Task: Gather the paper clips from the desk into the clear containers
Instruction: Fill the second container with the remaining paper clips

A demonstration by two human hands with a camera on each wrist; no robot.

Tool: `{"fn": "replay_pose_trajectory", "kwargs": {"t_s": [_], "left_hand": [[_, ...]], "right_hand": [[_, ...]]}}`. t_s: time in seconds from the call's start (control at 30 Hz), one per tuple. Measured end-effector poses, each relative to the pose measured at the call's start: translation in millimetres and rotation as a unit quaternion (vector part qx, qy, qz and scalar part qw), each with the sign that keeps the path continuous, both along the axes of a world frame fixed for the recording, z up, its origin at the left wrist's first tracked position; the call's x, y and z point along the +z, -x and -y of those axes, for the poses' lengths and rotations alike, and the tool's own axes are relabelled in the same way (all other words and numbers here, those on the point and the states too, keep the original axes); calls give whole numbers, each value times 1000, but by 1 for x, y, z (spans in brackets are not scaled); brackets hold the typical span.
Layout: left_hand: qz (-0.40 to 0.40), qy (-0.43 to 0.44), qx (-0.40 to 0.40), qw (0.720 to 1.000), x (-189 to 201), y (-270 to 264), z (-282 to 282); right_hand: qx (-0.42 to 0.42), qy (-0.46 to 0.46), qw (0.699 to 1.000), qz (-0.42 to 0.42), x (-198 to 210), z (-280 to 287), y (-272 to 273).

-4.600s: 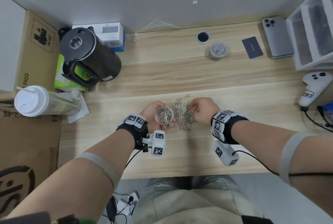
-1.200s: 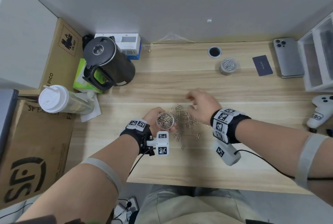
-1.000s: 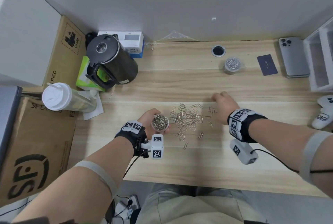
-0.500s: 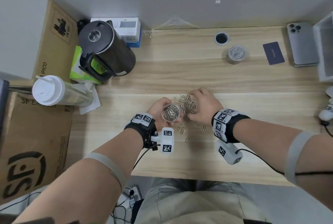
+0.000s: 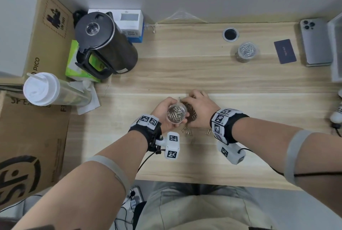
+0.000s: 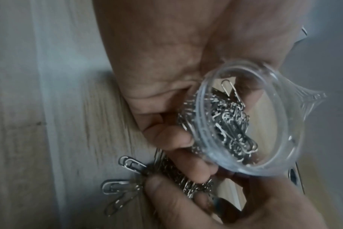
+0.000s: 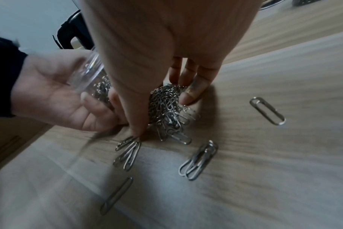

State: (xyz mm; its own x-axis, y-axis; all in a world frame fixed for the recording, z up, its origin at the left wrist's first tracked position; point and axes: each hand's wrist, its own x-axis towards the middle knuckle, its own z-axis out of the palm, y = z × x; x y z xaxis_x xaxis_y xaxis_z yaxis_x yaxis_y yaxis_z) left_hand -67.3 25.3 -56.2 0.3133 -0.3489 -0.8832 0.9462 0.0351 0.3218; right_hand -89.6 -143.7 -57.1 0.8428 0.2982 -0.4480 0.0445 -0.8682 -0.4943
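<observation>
My left hand (image 5: 163, 113) grips a small clear container (image 5: 176, 114) partly filled with silver paper clips, tilted just above the desk; the left wrist view looks into its mouth (image 6: 245, 120). My right hand (image 5: 198, 108) is right beside it, thumb and fingers cupped round a heap of paper clips (image 7: 164, 105) on the wood. That heap touches the container's side (image 7: 88, 72). A few loose clips (image 5: 187, 132) lie nearer me, one further right (image 7: 266, 110). A second clear container (image 5: 247, 51) with clips stands at the back right.
On the wooden desk (image 5: 185, 74) a black kettle (image 5: 103, 45) and a lidded cup (image 5: 48, 89) stand at the left. A dark card (image 5: 285, 51), a phone (image 5: 315, 43) and a cable hole (image 5: 230, 34) are at the back right. Cardboard boxes (image 5: 27, 137) flank the left edge.
One second ago my right hand was out to the right among scattered clips. It has swept left, bunching them into a heap against the container. The left hand has kept its hold.
</observation>
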Motion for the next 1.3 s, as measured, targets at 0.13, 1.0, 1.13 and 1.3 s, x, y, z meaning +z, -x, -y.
{"fn": "replay_pose_trajectory", "kwargs": {"t_s": [0.13,1.0,1.13,1.3], "left_hand": [[-1,25,3,1000,-1,0,5],[-18,46,67,997,-6,10,-9],[-20,45,61,997,-5,11,-5],[-24,34,66,997,-3,11,2]], "right_hand": [[15,5,1000,6,-2,-2,2],[-21,-9,1000,19,-3,-21,9],[-39,-28,999,20,-6,-21,8],[-59,-37,997,11,-4,-17,9]]}}
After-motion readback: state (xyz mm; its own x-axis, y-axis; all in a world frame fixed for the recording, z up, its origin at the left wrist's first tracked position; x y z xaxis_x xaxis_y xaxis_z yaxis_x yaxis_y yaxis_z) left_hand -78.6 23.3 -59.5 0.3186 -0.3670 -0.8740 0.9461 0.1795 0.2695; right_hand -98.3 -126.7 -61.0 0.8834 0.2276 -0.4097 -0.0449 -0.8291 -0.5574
